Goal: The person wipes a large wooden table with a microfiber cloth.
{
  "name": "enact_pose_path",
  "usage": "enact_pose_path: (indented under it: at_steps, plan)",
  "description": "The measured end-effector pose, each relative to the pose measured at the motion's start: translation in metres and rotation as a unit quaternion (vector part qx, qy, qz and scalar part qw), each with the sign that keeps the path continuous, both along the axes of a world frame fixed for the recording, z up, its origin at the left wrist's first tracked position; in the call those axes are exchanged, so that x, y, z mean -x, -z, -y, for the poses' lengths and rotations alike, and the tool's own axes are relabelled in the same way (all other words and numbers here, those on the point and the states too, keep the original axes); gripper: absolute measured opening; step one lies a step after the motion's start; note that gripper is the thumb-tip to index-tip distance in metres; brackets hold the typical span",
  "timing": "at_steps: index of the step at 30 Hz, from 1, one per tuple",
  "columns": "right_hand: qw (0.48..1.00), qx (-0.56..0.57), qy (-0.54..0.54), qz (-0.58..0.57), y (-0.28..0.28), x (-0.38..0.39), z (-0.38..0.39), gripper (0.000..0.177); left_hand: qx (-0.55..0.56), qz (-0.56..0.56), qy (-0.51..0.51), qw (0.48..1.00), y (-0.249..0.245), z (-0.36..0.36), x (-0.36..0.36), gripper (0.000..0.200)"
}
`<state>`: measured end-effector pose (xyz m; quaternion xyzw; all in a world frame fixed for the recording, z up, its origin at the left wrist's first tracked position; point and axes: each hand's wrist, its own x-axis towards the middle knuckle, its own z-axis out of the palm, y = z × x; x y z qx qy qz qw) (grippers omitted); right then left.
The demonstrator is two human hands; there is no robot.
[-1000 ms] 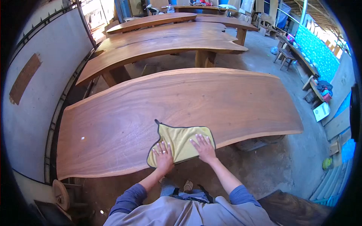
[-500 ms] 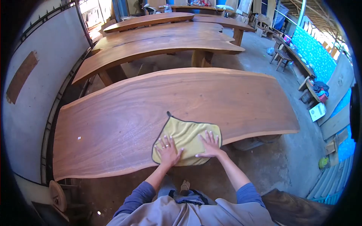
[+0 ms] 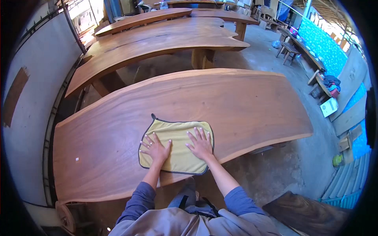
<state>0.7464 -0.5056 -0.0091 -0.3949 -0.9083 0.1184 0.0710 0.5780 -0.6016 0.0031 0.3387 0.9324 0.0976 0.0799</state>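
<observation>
A yellow cloth (image 3: 177, 151) with a dark border and a small loop at its upper left corner lies spread on a large wooden tabletop (image 3: 236, 102), near its front edge. My left hand (image 3: 156, 150) rests on the cloth's left part with fingers spread, a ring on one finger. On the right part of the cloth my right hand (image 3: 201, 145) lies flat, fingers apart. Neither hand grips anything. The cloth looks mostly smooth.
Other wooden slab tables (image 3: 149, 39) stand behind. A small white piece (image 3: 77, 159) lies on the tabletop's left side. A pale wall (image 3: 39, 70) runs along the left. At the right are a stool (image 3: 288, 51), a white box (image 3: 329, 107) and a dark slab (image 3: 303, 212).
Both hands and the cloth have shifted left along the tabletop. The cloth lies flatter, with fewer wrinkles. The camera view has also shifted slightly.
</observation>
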Motion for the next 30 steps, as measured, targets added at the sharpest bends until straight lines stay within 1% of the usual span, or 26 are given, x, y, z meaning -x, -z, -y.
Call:
enact_pose_path:
  at_steps: [3,6,8,10,11,14,17,18,20,23,27,28,30]
  plan:
    - [1.0,0.003,0.006,0.006,0.008,0.006,-0.009,0.058,-0.003,-0.01,0.012,1.0,0.011,-0.006,0.006,0.092]
    - [1.0,0.011,0.016,0.01,0.009,0.025,-0.013,0.058,-0.013,-0.014,0.031,0.999,0.013,-0.01,0.026,0.091]
    - [1.0,0.007,0.019,0.014,-0.002,0.047,-0.006,0.058,-0.006,-0.006,0.034,0.999,0.002,-0.007,0.05,0.091]
    - [1.0,0.0,0.023,0.014,-0.027,0.087,0.0,0.058,-0.003,-0.003,0.038,0.999,-0.025,-0.004,0.092,0.091]
    - [1.0,0.0,0.025,0.01,-0.04,0.11,-0.001,0.058,-0.016,-0.018,0.04,0.999,-0.038,-0.007,0.115,0.09]
    - [0.999,0.002,0.037,0.012,-0.049,0.138,-0.034,0.058,-0.032,-0.029,0.052,0.998,-0.045,-0.046,0.147,0.09]
    - [0.999,-0.004,0.047,0.017,-0.034,0.14,-0.079,0.059,-0.039,-0.032,0.063,0.997,-0.026,-0.098,0.151,0.089]
    - [0.998,-0.004,0.053,0.02,-0.028,0.14,-0.083,0.059,-0.045,-0.034,0.069,0.996,-0.02,-0.105,0.151,0.089]
    - [0.998,-0.003,0.059,0.02,-0.02,0.141,-0.085,0.059,-0.05,-0.037,0.077,0.995,-0.01,-0.111,0.152,0.088]
    - [0.998,-0.003,0.065,0.018,-0.023,0.144,-0.082,0.059,-0.052,-0.039,0.09,0.994,-0.015,-0.111,0.156,0.086]
    - [0.997,-0.004,0.076,0.008,-0.019,0.171,-0.08,0.061,-0.041,-0.029,0.096,0.994,-0.015,-0.111,0.176,0.081]
    - [0.997,0.019,0.079,0.017,-0.022,0.181,-0.083,0.062,-0.039,-0.039,0.103,0.993,-0.015,-0.113,0.182,0.08]
    - [0.998,0.012,0.064,0.025,-0.026,0.199,-0.086,0.062,-0.017,-0.054,0.103,0.993,-0.018,-0.121,0.19,0.079]
